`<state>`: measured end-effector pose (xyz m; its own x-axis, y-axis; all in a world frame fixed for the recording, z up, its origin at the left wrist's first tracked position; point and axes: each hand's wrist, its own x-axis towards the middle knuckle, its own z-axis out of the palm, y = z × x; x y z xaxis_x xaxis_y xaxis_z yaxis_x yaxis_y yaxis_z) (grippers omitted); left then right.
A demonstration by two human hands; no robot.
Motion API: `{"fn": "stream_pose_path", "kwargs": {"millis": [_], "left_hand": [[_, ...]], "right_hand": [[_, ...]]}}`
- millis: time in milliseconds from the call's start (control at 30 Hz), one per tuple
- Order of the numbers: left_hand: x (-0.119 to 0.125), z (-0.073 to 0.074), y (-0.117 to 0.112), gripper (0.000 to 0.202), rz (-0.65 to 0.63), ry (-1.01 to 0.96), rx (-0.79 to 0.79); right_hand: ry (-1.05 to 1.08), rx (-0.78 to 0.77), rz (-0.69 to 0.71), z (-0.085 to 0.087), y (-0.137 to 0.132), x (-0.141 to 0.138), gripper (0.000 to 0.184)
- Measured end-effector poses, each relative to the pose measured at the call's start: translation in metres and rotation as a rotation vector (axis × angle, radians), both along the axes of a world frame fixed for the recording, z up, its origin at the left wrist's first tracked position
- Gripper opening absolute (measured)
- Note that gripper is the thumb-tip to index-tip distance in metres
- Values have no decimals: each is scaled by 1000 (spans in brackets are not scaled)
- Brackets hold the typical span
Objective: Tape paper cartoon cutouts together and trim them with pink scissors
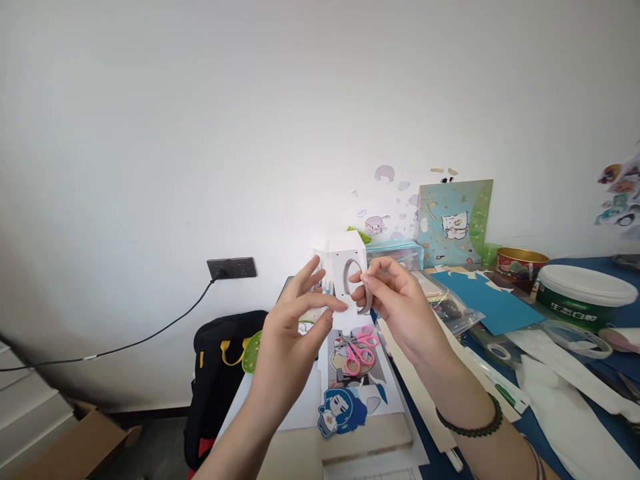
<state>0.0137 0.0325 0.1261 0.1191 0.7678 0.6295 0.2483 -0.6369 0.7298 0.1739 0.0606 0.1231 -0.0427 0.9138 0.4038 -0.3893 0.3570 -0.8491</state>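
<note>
My right hand [400, 293] is closed on a roll of tape [369, 300], a pale ring held upright with its hole toward the left. My left hand [295, 313] is just left of it, fingers spread, with the index fingertip close to the ring's lower edge. Whether that fingertip touches a strip of tape I cannot tell. Below the hands, pink-handled scissors [361, 357] lie on a printed picture. Nearer me is a blue-haired paper cutout figure [341, 411]. Behind the ring stands a white box-like object [347, 241].
A white-lidded tub [585, 287] and a round tin [521, 263] stand at the right, near a blue sheet [487, 300] and a plastic bag. A black backpack [220, 373] rests left of the table. A cord runs to the wall socket [233, 268].
</note>
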Motion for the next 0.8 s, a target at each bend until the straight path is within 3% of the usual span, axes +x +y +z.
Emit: {"fn": "stream_pose_path", "kwargs": {"millis": [33,100,233,333,400,500,633,800], "left_hand": [[0,-1,-1,20,39,4,51],[0,-1,-2,21,111,4,142],[3,-2,-1,23,276,3,346],[5,-2,0,22,298,13,421],[5,-1,-1,23,279,-33,371],[1,3,-3,25,216,-142,150],[-5,10,-2,13,13,-24,-201],[-6,13,1,23,19,-37,-226]], "right_hand": [[-40,30,-32,1,-1,1,7],[-131,78,-69,1,-5,1,15],[-252,96,-22,1,-12,-6,17],[-322,74,-11,1,-16,-12,15],[-371,68,-57,0,-17,-13,16],[-422,84,-108,-1,-16,-14,18],[-475,109,-118,-3,-14,-14,19],[-371,115,-137,-2,-17,-15,16]]}}
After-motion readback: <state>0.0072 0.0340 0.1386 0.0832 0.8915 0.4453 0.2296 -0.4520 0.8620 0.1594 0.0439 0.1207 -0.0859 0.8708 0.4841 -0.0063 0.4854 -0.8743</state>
